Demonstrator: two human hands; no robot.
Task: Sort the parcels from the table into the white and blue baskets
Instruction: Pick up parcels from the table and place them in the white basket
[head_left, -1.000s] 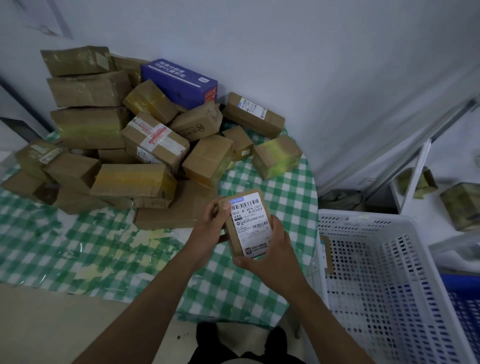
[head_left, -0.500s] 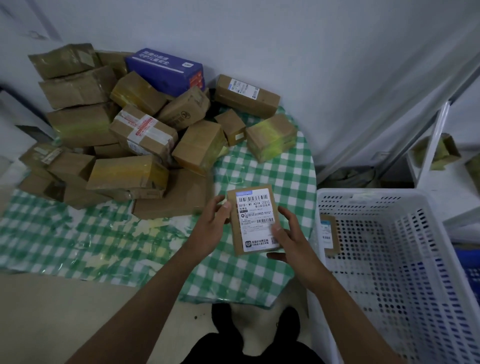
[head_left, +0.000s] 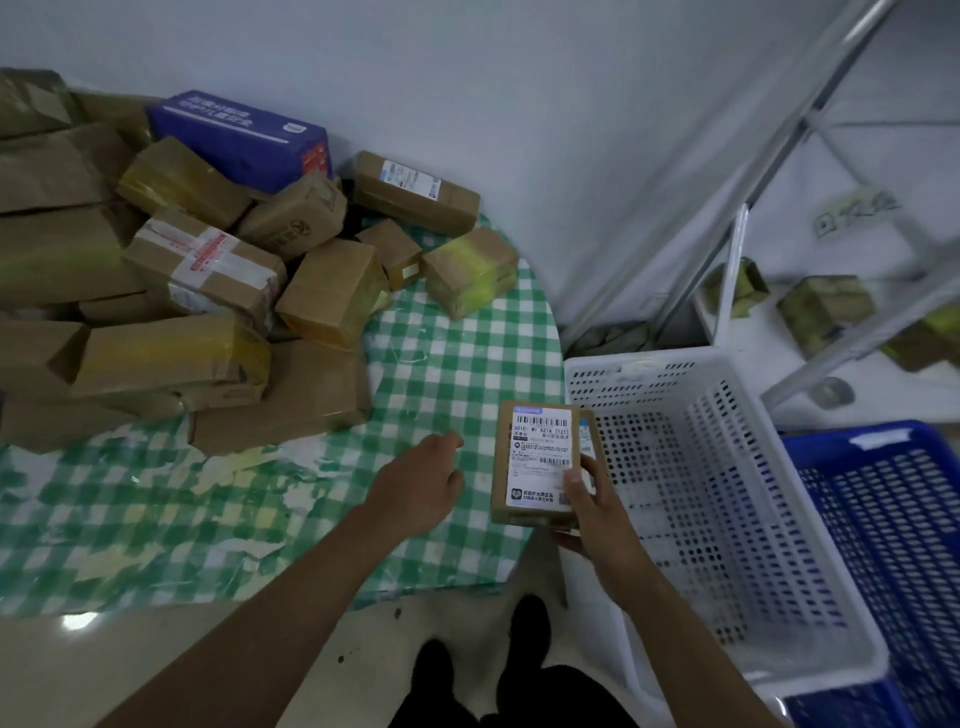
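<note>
A small labelled parcel (head_left: 540, 465) is gripped label-up by the right hand (head_left: 592, 512) at the table (head_left: 457, 364) edge, nine o'clock of the white basket (head_left: 727, 519), apparently for sorting, while the left hand (head_left: 421, 488), relaxed, holds nothing.

Matt cardboard parcel (head_left: 540, 462), glossy checked tablecloth (head_left: 457, 364) — perforated plastic white basket (head_left: 727, 519).

Worktop (head_left: 457, 364) with green-white checked cloth, round edge at 3 o'clock. Pile of brown cardboard parcels (head_left: 171, 291) covers its 9 to 12 o'clock part, a blue box (head_left: 244, 137) on top at 12. Yellow-taped parcel (head_left: 470, 270) sits just beside the pile at 1 o'clock. Floor (head_left: 156, 654) carries white basket (head_left: 639, 364) touching blue basket (head_left: 810, 441), both at 3–4 o'clock of the worktop.
</note>
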